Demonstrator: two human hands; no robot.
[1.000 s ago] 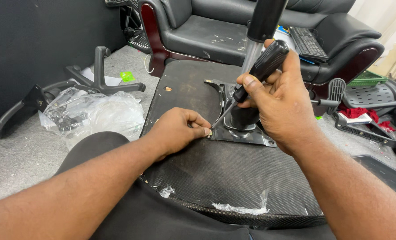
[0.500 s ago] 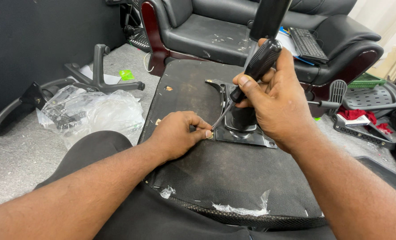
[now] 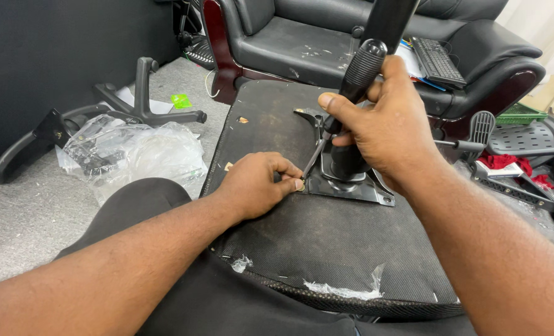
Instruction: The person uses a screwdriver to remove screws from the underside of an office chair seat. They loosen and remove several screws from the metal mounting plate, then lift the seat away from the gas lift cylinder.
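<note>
A: Two hands in view, both belonging to the person wearing the camera. Starting at the far left: one black chair armrest (image 3: 37, 140) on the grey carpet, then one black five-star chair base (image 3: 141, 102), partly seen.

B: One heap of clear plastic wrap (image 3: 137, 152) just in front of the base. One small green scrap (image 3: 180, 100) behind it. Next item?

A: One upturned chair seat (image 3: 314, 239), black mesh underside facing up, resting across the person's lap. One count of torn clear film (image 3: 345, 288) along its near edge, plus one smaller shred (image 3: 242, 263) to the left of it.

B: Left hand (image 3: 258, 185): fingers pinched together at the left corner of the plate, closed on one small screw (image 3: 300, 185), brass-coloured as far as can be told.

A: One metal mounting plate (image 3: 351, 185), dark, lying on the seat near its middle. One gas-lift column (image 3: 351, 146) standing up out of it, black cover above.

B: One screwdriver (image 3: 345, 96), black ribbed handle, thin shaft tilted down and to the left, its tip meeting the screw at the plate corner. Right hand (image 3: 382, 127): clamped round the handle, thumb laid along it.

A: Behind: one black leather armchair (image 3: 302, 43) with dark red wood trim. One black keyboard (image 3: 437, 60) on its right arm side.

B: Far right: one green basket (image 3: 518, 115), one red cloth (image 3: 507, 163), one black perforated plastic panel (image 3: 529, 135).
</note>
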